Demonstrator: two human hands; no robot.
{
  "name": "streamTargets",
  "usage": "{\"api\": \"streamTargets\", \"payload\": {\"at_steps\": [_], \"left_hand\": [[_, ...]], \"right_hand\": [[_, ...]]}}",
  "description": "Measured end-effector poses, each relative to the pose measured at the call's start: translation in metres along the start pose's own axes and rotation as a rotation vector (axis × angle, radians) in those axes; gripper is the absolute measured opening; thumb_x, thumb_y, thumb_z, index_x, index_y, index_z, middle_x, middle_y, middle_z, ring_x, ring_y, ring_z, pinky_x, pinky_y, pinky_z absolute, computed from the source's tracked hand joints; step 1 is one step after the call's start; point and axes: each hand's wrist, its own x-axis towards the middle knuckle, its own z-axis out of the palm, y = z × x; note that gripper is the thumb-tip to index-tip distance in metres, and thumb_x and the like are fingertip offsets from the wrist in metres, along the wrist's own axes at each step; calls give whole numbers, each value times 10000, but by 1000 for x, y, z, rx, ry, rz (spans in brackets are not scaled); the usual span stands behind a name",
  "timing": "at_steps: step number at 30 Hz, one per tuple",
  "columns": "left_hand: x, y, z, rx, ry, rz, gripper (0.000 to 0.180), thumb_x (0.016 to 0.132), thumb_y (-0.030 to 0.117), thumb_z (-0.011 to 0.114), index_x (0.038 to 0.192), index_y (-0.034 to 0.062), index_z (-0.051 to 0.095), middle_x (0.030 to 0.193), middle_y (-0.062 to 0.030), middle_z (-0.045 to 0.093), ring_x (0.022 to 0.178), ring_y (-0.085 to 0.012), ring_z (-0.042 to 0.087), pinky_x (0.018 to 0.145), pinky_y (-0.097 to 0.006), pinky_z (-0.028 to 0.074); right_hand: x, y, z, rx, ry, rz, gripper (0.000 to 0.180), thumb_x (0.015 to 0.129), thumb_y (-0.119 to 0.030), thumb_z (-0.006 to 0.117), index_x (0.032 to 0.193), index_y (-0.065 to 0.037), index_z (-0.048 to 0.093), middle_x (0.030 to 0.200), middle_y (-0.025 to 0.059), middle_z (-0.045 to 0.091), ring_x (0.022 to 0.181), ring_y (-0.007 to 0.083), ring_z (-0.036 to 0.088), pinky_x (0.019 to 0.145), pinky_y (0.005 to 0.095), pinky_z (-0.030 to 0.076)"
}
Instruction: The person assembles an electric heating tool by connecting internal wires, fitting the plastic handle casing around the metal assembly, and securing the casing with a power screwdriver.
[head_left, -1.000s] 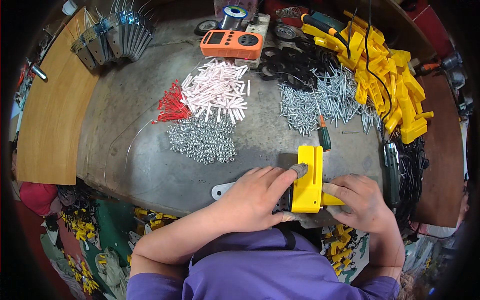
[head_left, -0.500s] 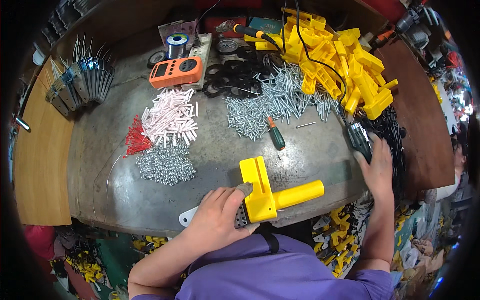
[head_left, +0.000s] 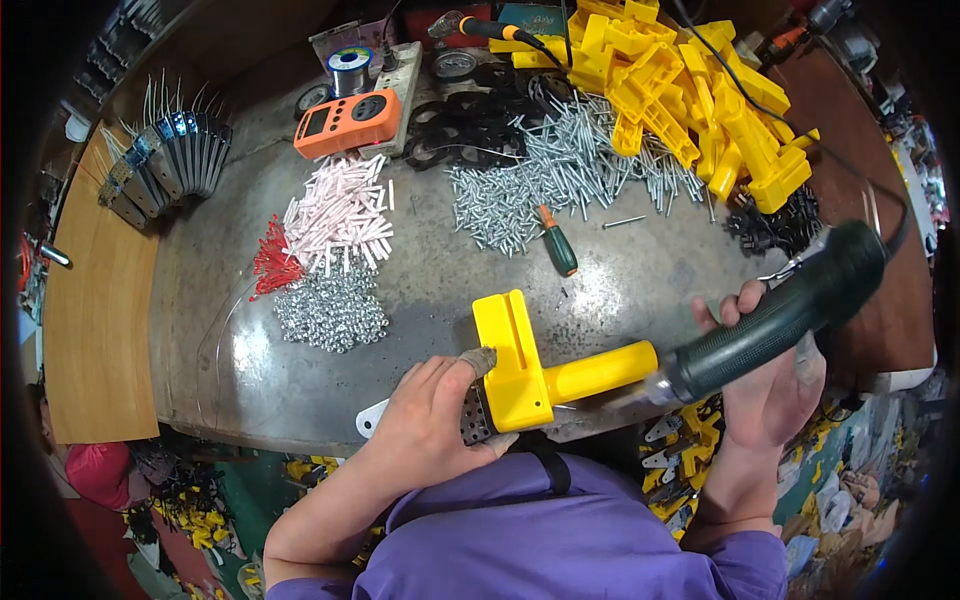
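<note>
At the table's near edge my left hand (head_left: 430, 415) is closed round a yellow plastic housing (head_left: 510, 365) with a round handle sticking out to the right. A perforated dark strip and a pale metal plate (head_left: 371, 418) with a hole show under and beside that hand. My right hand (head_left: 775, 395) grips a dark green corded electric screwdriver (head_left: 775, 315). Its tip points left, beside the end of the yellow handle; the tip is blurred, so I cannot tell if the two touch.
Loose screws (head_left: 560, 165), a small green screwdriver (head_left: 560, 248), white sleeves (head_left: 340, 210), red pieces (head_left: 272, 262) and metal nuts (head_left: 330, 305) lie on the table. Yellow housings (head_left: 690, 100) pile up at the far right. An orange meter (head_left: 347, 124) and solder spool (head_left: 350, 72) stand behind.
My right hand has lifted the electric screwdriver from the table's right side and swung it toward the yellow handle, tip leftward. The left hand keeps its hold on the housing.
</note>
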Motion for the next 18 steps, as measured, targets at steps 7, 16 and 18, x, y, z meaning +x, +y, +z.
{"api": "streamTargets", "payload": {"at_steps": [7, 16, 18], "left_hand": [[3, 1, 2, -26, 37, 24, 755, 616, 247, 840, 1183, -4, 409, 956, -191, 546, 838, -357, 557, 743, -444, 457], [3, 0, -2, -40, -13, 2, 738, 655, 258, 808, 1210, -3, 399, 1021, -204, 546, 919, -374, 551, 799, -455, 448], [2, -3, 3, -46, 9, 46, 767, 656, 261, 817, 1233, -2, 386, 1034, -205, 544, 917, -382, 553, 785, -459, 448]], "right_hand": [[21, 34, -9, 342, 150, 164, 292, 842, -258, 629, 973, -42, 482, 920, 60, 479, 919, 201, 504, 1029, 472, 353], [22, 46, -21, 471, 108, 158, 270, 869, -277, 622, 1003, -68, 517, 918, 49, 498, 909, 191, 513, 978, 426, 385], [22, 44, -29, 468, 69, 152, 298, 864, -256, 630, 1057, -64, 509, 928, 51, 486, 928, 197, 506, 988, 433, 375]]}}
